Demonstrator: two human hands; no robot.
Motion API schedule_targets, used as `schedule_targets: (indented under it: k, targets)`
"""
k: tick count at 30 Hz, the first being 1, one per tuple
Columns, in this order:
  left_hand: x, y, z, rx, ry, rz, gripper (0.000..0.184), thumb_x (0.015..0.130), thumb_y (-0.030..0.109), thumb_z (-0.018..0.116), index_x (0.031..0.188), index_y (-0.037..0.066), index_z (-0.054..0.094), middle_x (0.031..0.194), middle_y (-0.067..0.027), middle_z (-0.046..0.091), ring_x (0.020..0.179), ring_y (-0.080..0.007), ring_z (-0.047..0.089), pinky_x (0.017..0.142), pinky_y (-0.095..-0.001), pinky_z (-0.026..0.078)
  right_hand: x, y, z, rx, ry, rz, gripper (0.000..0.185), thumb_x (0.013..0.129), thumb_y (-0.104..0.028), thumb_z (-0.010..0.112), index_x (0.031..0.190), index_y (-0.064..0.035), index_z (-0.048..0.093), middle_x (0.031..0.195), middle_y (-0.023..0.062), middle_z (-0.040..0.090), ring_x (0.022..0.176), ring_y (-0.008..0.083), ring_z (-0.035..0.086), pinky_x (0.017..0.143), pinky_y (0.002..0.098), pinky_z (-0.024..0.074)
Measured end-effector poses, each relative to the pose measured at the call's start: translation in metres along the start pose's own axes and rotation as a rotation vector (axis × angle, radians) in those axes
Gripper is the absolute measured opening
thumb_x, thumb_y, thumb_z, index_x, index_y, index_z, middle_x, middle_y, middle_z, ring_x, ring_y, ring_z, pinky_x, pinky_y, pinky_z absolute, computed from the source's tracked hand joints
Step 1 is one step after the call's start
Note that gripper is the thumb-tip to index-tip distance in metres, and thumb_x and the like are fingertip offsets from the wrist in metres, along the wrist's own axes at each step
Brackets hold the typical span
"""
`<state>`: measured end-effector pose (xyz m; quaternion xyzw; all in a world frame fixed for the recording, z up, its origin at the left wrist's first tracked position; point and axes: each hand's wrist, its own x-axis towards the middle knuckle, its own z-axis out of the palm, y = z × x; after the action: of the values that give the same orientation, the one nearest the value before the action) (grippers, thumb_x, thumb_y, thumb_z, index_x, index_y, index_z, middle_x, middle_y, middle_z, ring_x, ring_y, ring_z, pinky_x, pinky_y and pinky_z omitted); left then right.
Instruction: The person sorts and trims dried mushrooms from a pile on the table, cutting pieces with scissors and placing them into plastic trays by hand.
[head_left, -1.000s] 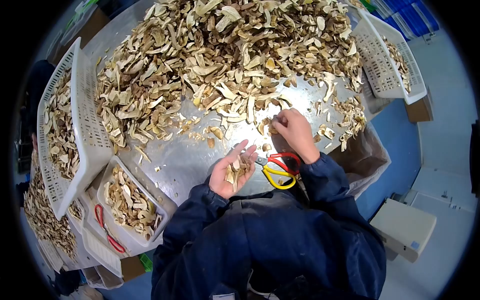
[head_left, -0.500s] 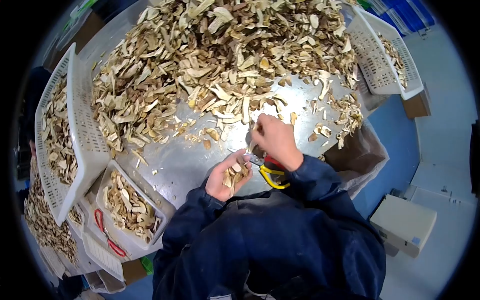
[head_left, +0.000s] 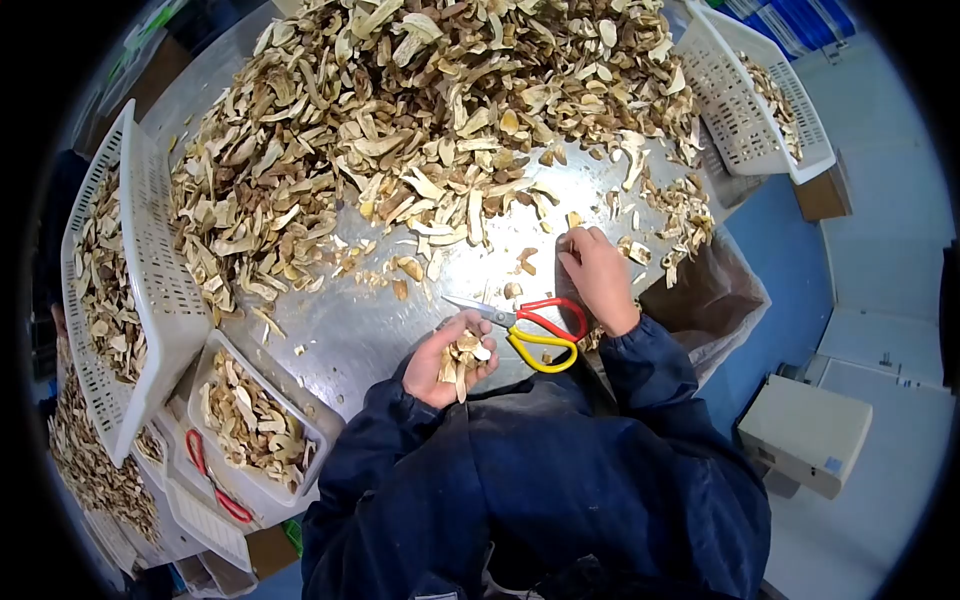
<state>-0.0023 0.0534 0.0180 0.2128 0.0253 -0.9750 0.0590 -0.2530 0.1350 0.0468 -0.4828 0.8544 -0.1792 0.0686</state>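
Note:
My left hand (head_left: 440, 365) is cupped, palm up, around several dried mushroom slices (head_left: 462, 362). Beside its fingertips, scissors (head_left: 530, 325) with one red and one yellow handle lie on the metal table, blades pointing left. To the right of the scissors is my right hand (head_left: 600, 282), back of the hand up and fingers curled together. Whatever its fingers may hold is hidden. A small yellowish slice (head_left: 573, 220) lies just beyond its knuckles. The large pile of dried mushroom slices (head_left: 440, 120) spreads across the table ahead.
White perforated baskets with slices stand at left (head_left: 165, 250) and right (head_left: 725, 100). A white tub (head_left: 325, 430) of slices is at lower left, near red-handled scissors (head_left: 215, 478). A lined bin (head_left: 740, 290) sits beside the table's right edge.
My right hand has moved right, away from my left hand, uncovering the scissors' handles. The slice that showed under its fingers is out of sight. My left hand still cradles its slices.

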Motion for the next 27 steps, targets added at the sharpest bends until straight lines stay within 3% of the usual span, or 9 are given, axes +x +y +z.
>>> schedule_targets:
  k: [3,6,12,17,20,21,23,25,27]
  targets:
    - [0.001,-0.001,0.000,0.002,-0.012,-0.002,0.016,0.097,0.025,0.045,0.103,0.011,0.051,0.101,-0.0042,0.054,0.091,-0.0179,0.055,0.084,-0.0360,0.050,0.002,0.006,0.001,0.009,-0.006,-0.058,0.013,0.078,-0.014,0.062,0.085,-0.0050,0.056,0.075,0.0139,0.057,0.073,0.0350,0.059,0.063,0.0423,0.0486]
    - [0.000,-0.001,0.002,0.004,-0.011,-0.003,0.016,0.098,0.024,0.044,0.104,0.011,0.051,0.101,-0.0048,0.053,0.091,-0.0181,0.055,0.083,-0.0358,0.050,0.006,0.016,0.011,-0.057,0.105,-0.124,0.014,0.080,-0.012,0.061,0.090,-0.0030,0.058,0.072,0.0125,0.057,0.064,0.0295,0.060,0.057,0.0391,0.0484]
    - [-0.002,-0.001,-0.001,-0.008,0.027,-0.007,0.016,0.097,0.024,0.044,0.104,0.010,0.051,0.100,-0.0049,0.053,0.090,-0.0182,0.055,0.084,-0.0361,0.050,-0.002,0.016,-0.001,1.044,-0.289,0.386,0.022,0.084,-0.005,0.054,0.103,-0.0007,0.062,0.064,0.0014,0.055,0.052,0.0070,0.050,0.047,0.0221,0.0405]
    - [0.003,-0.001,-0.006,-0.018,-0.051,-0.012,0.019,0.097,0.023,0.044,0.107,0.010,0.052,0.104,-0.0054,0.056,0.095,-0.0194,0.057,0.088,-0.0384,0.049,-0.011,0.003,-0.007,1.180,-0.414,0.446,0.022,0.085,-0.002,0.050,0.104,-0.0010,0.061,0.068,0.0010,0.058,0.054,0.0062,0.052,0.049,0.0180,0.0403]
    - [0.000,-0.002,0.017,0.077,0.131,0.010,0.023,0.097,0.023,0.044,0.113,0.009,0.053,0.110,-0.0066,0.058,0.102,-0.0214,0.057,0.092,-0.0404,0.047,-0.022,-0.036,-0.027,1.293,-0.624,0.437,0.022,0.088,-0.006,0.051,0.108,-0.0010,0.059,0.070,0.0019,0.059,0.053,0.0066,0.053,0.051,0.0194,0.0427]
    - [0.001,-0.004,0.016,0.083,0.120,-0.001,0.024,0.097,0.023,0.044,0.114,0.010,0.053,0.112,-0.0069,0.058,0.104,-0.0220,0.056,0.093,-0.0408,0.047,-0.023,-0.043,-0.036,1.254,-0.746,0.307,0.020,0.090,-0.011,0.053,0.105,-0.0010,0.061,0.072,0.0019,0.060,0.054,0.0055,0.053,0.050,0.0194,0.0426]
    - [0.003,-0.007,0.010,0.097,0.094,-0.023,0.026,0.097,0.024,0.044,0.117,0.010,0.054,0.114,-0.0076,0.059,0.107,-0.0231,0.056,0.094,-0.0415,0.046,-0.018,-0.046,-0.026,0.966,-0.534,0.322,0.019,0.088,-0.010,0.054,0.102,-0.0031,0.064,0.073,0.0058,0.063,0.057,0.0109,0.058,0.053,0.0237,0.0456]
    - [0.003,-0.011,0.000,0.073,-0.016,-0.083,0.023,0.097,0.024,0.045,0.113,0.010,0.053,0.113,-0.0069,0.057,0.103,-0.0218,0.056,0.092,-0.0405,0.048,-0.004,-0.026,0.001,0.439,-0.077,-0.055,0.016,0.085,-0.009,0.055,0.097,-0.0072,0.067,0.077,0.0095,0.063,0.066,0.0206,0.061,0.058,0.0299,0.0485]
    - [0.000,-0.012,-0.003,0.124,-0.019,-0.126,0.021,0.097,0.025,0.046,0.111,0.010,0.053,0.112,-0.0067,0.056,0.102,-0.0211,0.056,0.090,-0.0399,0.049,0.005,-0.019,0.010,0.224,-0.070,-0.129,0.013,0.083,-0.012,0.057,0.093,-0.0099,0.064,0.082,0.0104,0.058,0.075,0.0291,0.060,0.064,0.0358,0.0490]
